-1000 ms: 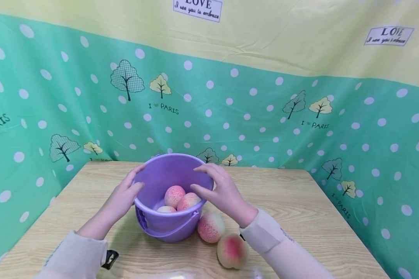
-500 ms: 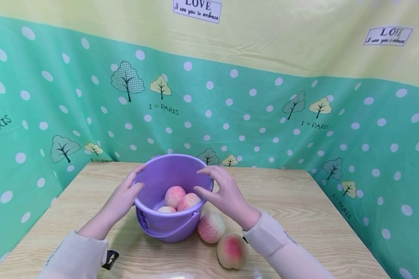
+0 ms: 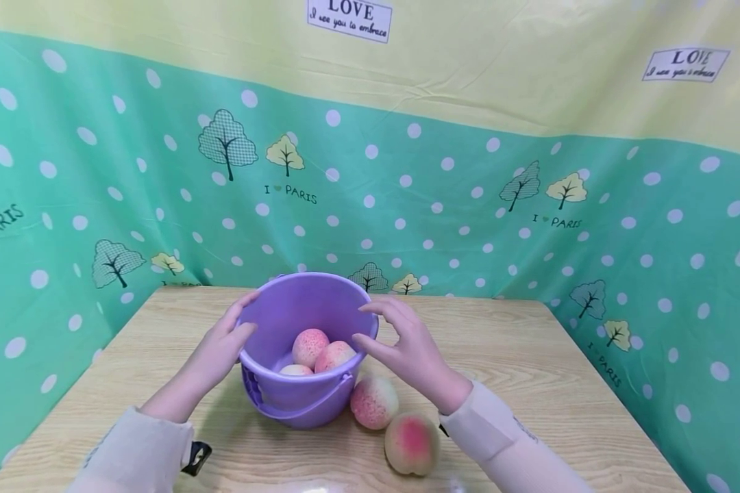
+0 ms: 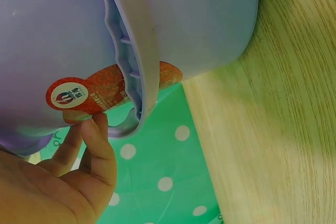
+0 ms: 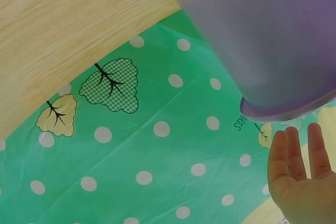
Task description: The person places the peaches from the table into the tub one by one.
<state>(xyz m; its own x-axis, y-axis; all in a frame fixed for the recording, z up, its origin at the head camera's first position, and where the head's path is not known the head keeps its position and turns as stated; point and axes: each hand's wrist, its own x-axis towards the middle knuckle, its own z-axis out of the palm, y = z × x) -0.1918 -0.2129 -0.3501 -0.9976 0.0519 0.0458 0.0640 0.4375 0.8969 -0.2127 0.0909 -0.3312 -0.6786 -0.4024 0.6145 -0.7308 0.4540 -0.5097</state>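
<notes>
A purple bucket [image 3: 302, 397] stands on the table with its mouth tipped toward the head camera. Three pink-and-white peaches [image 3: 310, 347] lie inside it. My left hand [image 3: 218, 349] holds the bucket's left rim, thumb over the inside and fingers against the outer wall. In the left wrist view, its fingertips touch the wall by a red sticker [image 4: 97, 90], near the bucket handle [image 4: 142, 40]. At the right rim, my right hand [image 3: 413, 349] has its thumb and fingers spread. The right wrist view shows its straight fingers [image 5: 294, 153] just off the rim.
Two more peaches sit on the table right of the bucket: a speckled one [image 3: 375, 404] close beside it and a cream one with a red patch [image 3: 412, 444] under the right forearm. A green dotted curtain [image 3: 469, 246] borders the wooden table [image 3: 499, 383] behind and at both sides.
My right hand has drawn back a little to the right from the bucket's rim. The left hand, bucket and peaches keep their places.
</notes>
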